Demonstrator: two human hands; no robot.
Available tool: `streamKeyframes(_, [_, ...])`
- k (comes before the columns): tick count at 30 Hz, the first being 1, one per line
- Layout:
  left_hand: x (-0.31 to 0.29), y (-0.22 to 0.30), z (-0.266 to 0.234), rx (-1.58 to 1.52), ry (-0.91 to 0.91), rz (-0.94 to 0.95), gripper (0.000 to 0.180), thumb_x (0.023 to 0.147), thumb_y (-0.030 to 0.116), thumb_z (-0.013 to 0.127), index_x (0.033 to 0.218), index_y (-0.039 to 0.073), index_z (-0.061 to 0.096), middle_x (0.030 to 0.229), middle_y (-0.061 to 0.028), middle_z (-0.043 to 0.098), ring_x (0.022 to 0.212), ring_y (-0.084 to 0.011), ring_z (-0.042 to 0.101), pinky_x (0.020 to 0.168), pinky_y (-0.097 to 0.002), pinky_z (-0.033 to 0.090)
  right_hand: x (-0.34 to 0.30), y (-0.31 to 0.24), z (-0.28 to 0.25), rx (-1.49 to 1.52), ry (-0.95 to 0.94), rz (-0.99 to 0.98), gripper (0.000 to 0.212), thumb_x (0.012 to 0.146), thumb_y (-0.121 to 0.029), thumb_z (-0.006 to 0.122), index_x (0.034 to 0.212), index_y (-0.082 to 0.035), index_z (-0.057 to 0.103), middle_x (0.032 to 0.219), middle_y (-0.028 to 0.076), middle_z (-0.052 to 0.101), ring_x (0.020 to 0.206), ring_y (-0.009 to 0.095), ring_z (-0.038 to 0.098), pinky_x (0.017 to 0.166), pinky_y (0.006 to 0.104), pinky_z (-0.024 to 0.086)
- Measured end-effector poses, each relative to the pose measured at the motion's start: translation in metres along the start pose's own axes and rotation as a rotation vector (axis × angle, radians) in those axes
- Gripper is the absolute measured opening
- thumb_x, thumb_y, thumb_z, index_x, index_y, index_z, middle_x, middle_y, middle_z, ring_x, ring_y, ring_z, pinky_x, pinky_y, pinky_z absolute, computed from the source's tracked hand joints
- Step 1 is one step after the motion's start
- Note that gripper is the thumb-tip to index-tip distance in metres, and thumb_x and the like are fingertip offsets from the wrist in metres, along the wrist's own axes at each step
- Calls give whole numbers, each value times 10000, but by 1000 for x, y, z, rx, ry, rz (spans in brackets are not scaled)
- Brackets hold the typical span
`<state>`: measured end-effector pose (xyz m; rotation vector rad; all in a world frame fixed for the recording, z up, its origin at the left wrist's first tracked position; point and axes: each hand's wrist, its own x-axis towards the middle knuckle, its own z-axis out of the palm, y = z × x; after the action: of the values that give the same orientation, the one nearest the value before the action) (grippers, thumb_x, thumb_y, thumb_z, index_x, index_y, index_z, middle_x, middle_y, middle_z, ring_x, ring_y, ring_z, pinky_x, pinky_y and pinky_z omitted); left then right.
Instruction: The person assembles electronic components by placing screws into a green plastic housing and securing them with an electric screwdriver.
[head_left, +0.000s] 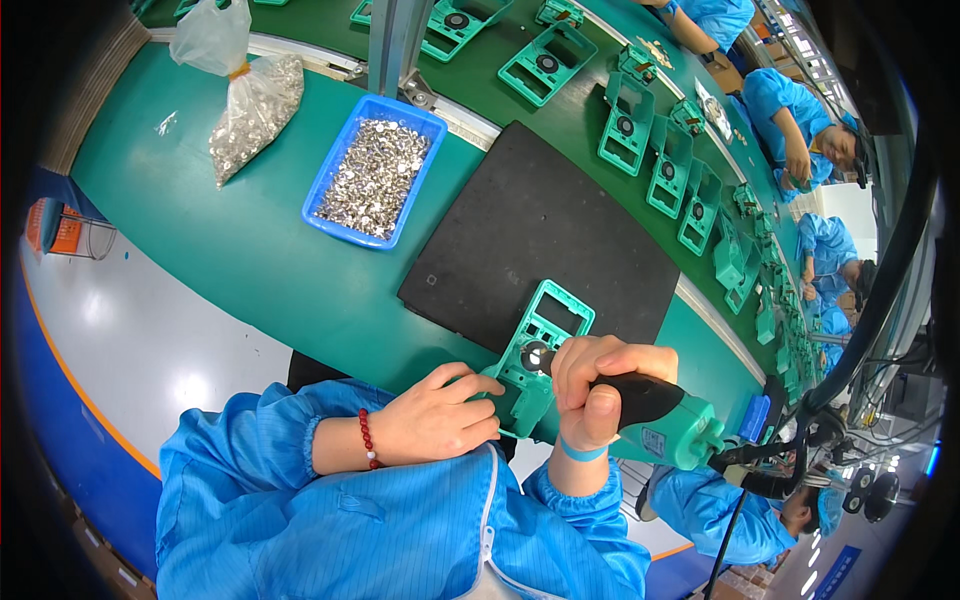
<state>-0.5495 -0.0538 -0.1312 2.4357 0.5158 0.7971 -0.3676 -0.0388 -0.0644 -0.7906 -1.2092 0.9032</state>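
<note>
My left hand grips the left edge of a green plastic housing, its fingers curled against the side. The housing lies tilted at the near edge of a black mat, with a rectangular window at its far end. My right hand is wrapped round a green and black electric screwdriver. The tool lies nearly level, its cable end to the right and its front end over the housing's middle. A round dark part shows there; whether the bit touches a screw is hidden.
A blue tray of small metal screws stands left of the mat, beside a tied clear bag of metal parts. Beyond runs a green conveyor with several similar housings. Co-workers in blue sit along it. Cables hang at right.
</note>
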Motion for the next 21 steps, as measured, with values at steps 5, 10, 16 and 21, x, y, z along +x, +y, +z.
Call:
streamKeyframes(5, [1, -2, 5, 1, -4, 13, 120, 841, 226, 681, 835, 109, 652, 914, -19, 628, 1144, -207, 574, 986, -402, 436, 1, 7, -6, 23, -16, -16, 343, 892, -121, 752, 1063, -22, 472, 726, 92, 593, 582, 156, 550, 553, 320, 470])
streamKeyframes(10, [4, -5, 7, 41, -29, 23, 157, 860, 288, 720, 876, 140, 670, 935, 0, 630, 1111, -188, 581, 944, -391, 427, 5, 12, -9, 30, -44, -2, 329, 884, -96, 747, 1058, -19, 479, 728, 88, 588, 584, 156, 542, 546, 320, 463])
streamKeyframes(16, [7, 5, 4, 46, -29, 20, 157, 859, 289, 724, 867, 143, 666, 924, 1, 627, 1118, -188, 586, 944, -392, 426, 8, 5, -3, -76, 2, 2, 357, 957, -309, 694, 1032, -58, 451, 559, 4, 453, 438, 100, 405, 415, 263, 334])
streamKeyframes(21, [20, 17, -6, 94, 116, 14, 202, 836, 278, 723, 981, 151, 662, 1014, -6, 637, 1115, -201, 589, 926, -393, 436, -2, -6, -13, 92, 73, 76, 261, 844, -37, 750, 1005, 11, 550, 780, 77, 611, 639, 127, 581, 590, 274, 498])
